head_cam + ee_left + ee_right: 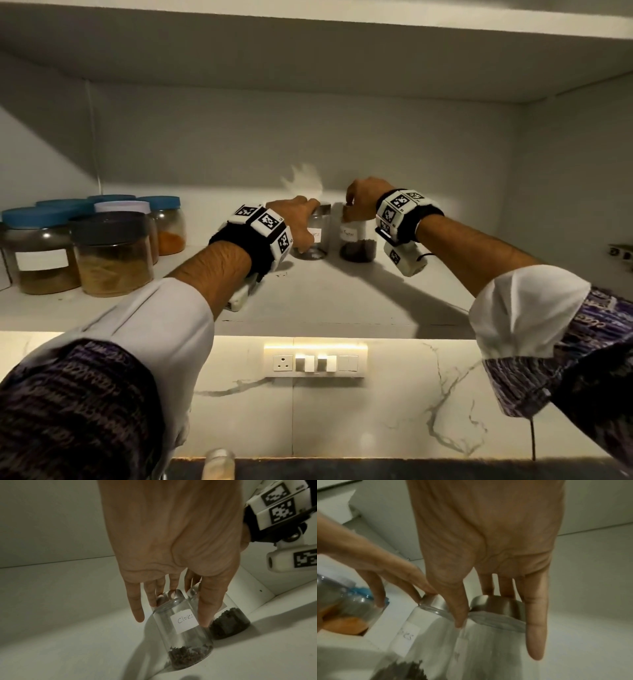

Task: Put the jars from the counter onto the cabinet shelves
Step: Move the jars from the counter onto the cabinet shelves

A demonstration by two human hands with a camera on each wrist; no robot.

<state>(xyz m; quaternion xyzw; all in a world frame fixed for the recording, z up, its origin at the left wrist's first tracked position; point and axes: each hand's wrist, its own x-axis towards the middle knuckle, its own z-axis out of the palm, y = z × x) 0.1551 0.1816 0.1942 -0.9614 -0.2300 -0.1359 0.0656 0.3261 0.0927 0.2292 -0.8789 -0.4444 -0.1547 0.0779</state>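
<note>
Fingers of the left hand [173,536] reach down around the metal lid of the cloves jar [184,632], the thumb [210,605] lying along the glass beside the handwritten "Cloves" label and the little finger standing clear of the jar, extended; the hand thus grasps the jar at its top. The jar stands upright on the cabinet shelf [342,298], with a shallow layer of dark cloves at its bottom. Fingers of the right hand [488,534] close in the same manner over the metal lid of the pepper jar [358,240], thumb [458,609] on the near side and little finger [536,628] hanging straight and free past the lid (the right wrist view is blurred, so the contact of the middle fingers is only partly legible). This second jar, filled lower down with dark peppercorns, also stands on the shelf, just beside the cloves jar, on its right; whether the two glasses touch cannot be told. Both forearms carry black wristbands with white marker blocks [270,226], and white cuffs [164,329] under dark patterned sleeves. At the left end of the same shelf stands a group of larger storage jars [113,253] with blue, white and dark lids, holding brown, yellow and orange contents. Below the shelf edge, a marble-patterned wall carries a lit switch panel [315,361].
</note>
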